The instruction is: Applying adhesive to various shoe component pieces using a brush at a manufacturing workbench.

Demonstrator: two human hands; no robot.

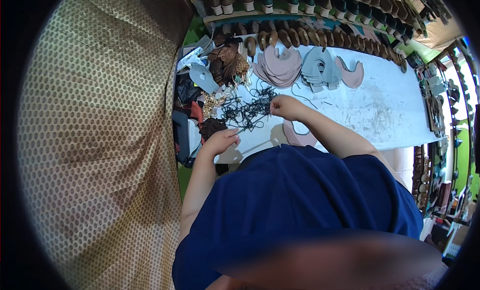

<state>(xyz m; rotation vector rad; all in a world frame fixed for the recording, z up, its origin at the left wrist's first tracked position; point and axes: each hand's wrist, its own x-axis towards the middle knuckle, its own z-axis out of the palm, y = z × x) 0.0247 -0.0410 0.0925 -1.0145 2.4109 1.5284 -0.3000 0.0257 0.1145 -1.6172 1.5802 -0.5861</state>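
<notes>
A loose tangle of thin black cord (240,112) spreads over the left part of the white table (395,97). My left hand (221,141) is closed, pinching a stretch of the cord at the near side of the tangle. At the tangle's right edge, my right hand (289,108) has its fingers pressed together on black strands of the same cord. Below my right forearm lies a pale pink curved piece (298,137), partly hidden by my body. Beside my left hand rests a dark brown bunched heap (212,128).
Behind the cord lie stacked pink U-shaped pieces (278,72), stacked grey ones (318,72) and another pink piece (351,75). Brown strips (230,60) crowd the left corner. Shoes (267,2) line a back shelf. A patterned curtain (110,140) hangs at left.
</notes>
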